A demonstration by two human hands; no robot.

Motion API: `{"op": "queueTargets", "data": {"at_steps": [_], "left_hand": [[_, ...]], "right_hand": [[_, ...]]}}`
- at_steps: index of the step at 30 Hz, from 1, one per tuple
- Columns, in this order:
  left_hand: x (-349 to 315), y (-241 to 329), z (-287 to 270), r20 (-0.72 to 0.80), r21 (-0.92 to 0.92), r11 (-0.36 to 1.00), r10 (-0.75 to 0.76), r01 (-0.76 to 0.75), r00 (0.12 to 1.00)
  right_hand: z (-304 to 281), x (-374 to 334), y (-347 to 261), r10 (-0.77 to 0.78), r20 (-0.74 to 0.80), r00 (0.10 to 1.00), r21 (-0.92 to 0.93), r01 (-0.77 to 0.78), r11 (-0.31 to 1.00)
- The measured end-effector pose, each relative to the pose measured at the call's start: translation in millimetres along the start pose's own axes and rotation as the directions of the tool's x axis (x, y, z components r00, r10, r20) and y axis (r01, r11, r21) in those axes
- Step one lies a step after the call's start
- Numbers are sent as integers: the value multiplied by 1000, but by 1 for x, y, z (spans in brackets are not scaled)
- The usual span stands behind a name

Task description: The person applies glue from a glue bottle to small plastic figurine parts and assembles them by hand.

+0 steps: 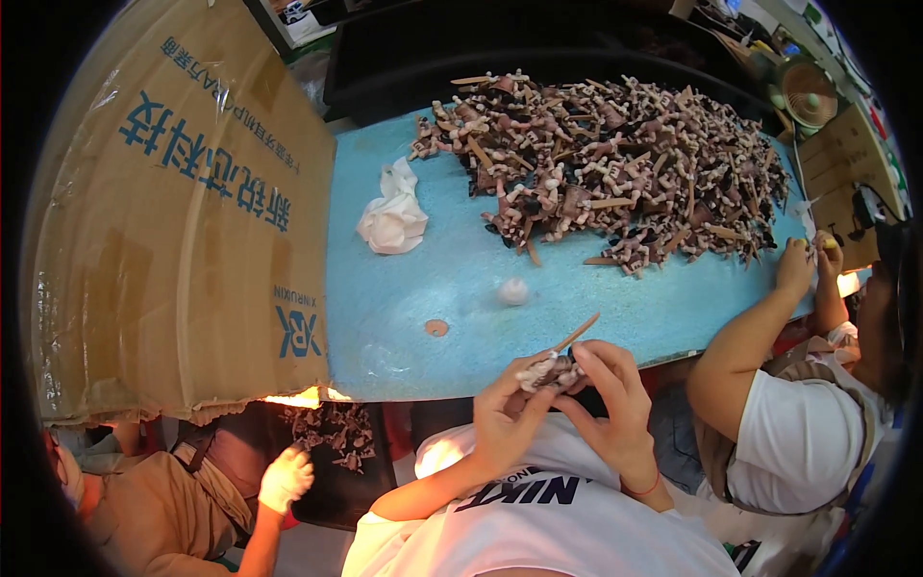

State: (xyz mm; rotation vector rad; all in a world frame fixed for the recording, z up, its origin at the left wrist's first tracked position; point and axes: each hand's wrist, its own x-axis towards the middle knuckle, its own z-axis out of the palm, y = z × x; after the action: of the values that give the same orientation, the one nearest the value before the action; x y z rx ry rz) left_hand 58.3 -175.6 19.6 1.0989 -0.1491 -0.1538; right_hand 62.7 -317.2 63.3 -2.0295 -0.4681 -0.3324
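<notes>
Between my two hands, just past the table's near edge, is a small toy figure (pixel 553 373) in pale and brown tones. A tan, blade-like strip sticks up from it to the right. My left hand (pixel 512 409) has its fingers closed round the figure's left side. The fingers of my right hand (pixel 615 404) pinch its right side, and they hide part of it. Across the table's far side lies a large heap of similar figures (pixel 625 163), brown, pale and black, with tan strips jutting out.
A tall cardboard box (pixel 183 221) stands at the left of the blue table (pixel 385 327). Crumpled white tissue (pixel 394 212) and a small white ball-like thing (pixel 513 291) lie on it. One co-worker's hands (pixel 808 258) are at the right edge; another's hand (pixel 286 478) is near a dark tray (pixel 356 490).
</notes>
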Motion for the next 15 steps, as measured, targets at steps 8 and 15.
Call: {"op": "queueTargets", "data": {"at_steps": [8,15], "left_hand": [[-18,35,-37,-58,-130,946,-305,296,950],[-31,41,-48,-52,-214,930,-315,298,947]], "right_hand": [[-9,30,36,293,-31,956,276,-273,921],[47,57,62,149,6,989,-139,-147,979]]}}
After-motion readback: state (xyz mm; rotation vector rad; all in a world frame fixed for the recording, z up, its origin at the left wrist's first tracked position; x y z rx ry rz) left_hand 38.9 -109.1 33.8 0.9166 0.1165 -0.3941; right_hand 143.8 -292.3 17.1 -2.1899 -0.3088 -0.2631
